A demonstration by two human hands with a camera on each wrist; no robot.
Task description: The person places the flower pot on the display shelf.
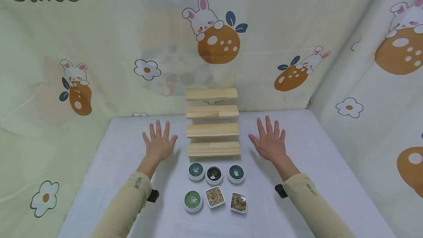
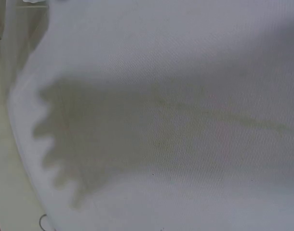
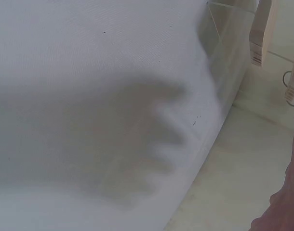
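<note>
My left hand [image 1: 159,145] is held above the white table with its fingers spread, left of a tiered wooden stand [image 1: 213,130]. On the stand's right, my right hand [image 1: 271,145] is spread the same way, holding nothing. Part of that hand [image 3: 282,202] shows at the right wrist view's lower right edge. In front of the stand sit round white-rimmed tubs: a teal one [image 1: 196,170], a dark one [image 1: 214,174], another teal one [image 1: 236,173] and a green one [image 1: 193,200]. Beside the green tub are two square white dishes of small tan [image 1: 215,196] and brownish bits [image 1: 238,202].
A cream cloth backdrop [image 1: 115,47] with rabbit and fruit prints rises behind the table and along its sides. The white tabletop [image 1: 158,216] carries both hands' shadows, which fill much of each wrist view. Dark wrist devices [image 1: 153,196] show at both cuffs.
</note>
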